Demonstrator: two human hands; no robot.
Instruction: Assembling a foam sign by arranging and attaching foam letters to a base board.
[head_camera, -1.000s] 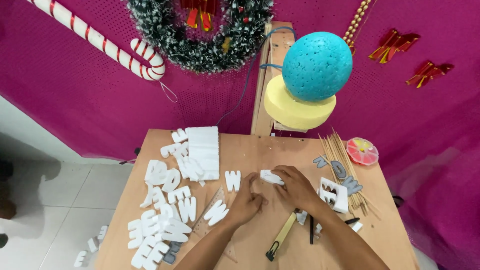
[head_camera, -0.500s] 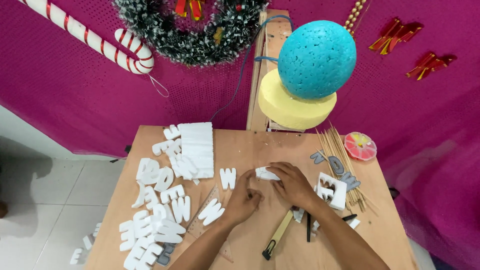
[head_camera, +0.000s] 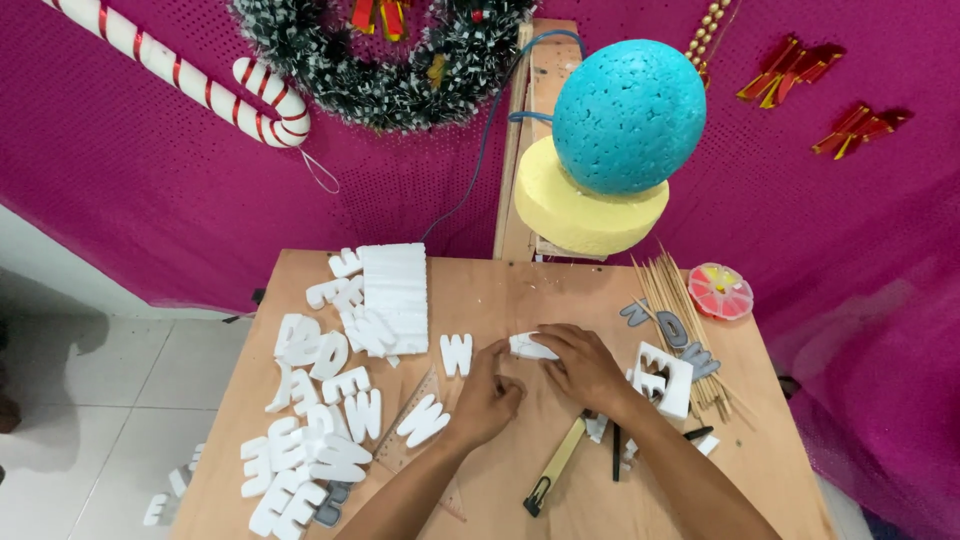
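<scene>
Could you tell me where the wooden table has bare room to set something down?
The far strip of the table between the foam block and the skewers is bare, as is the near right corner. The left side is crowded with foam letters; the right edge holds skewers, grey letters and a round box.

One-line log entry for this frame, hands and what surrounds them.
left hand: fingers curled beside white foam piece | right hand: resting on it | nearby: foam letters, wooden skewers, wooden table
</scene>
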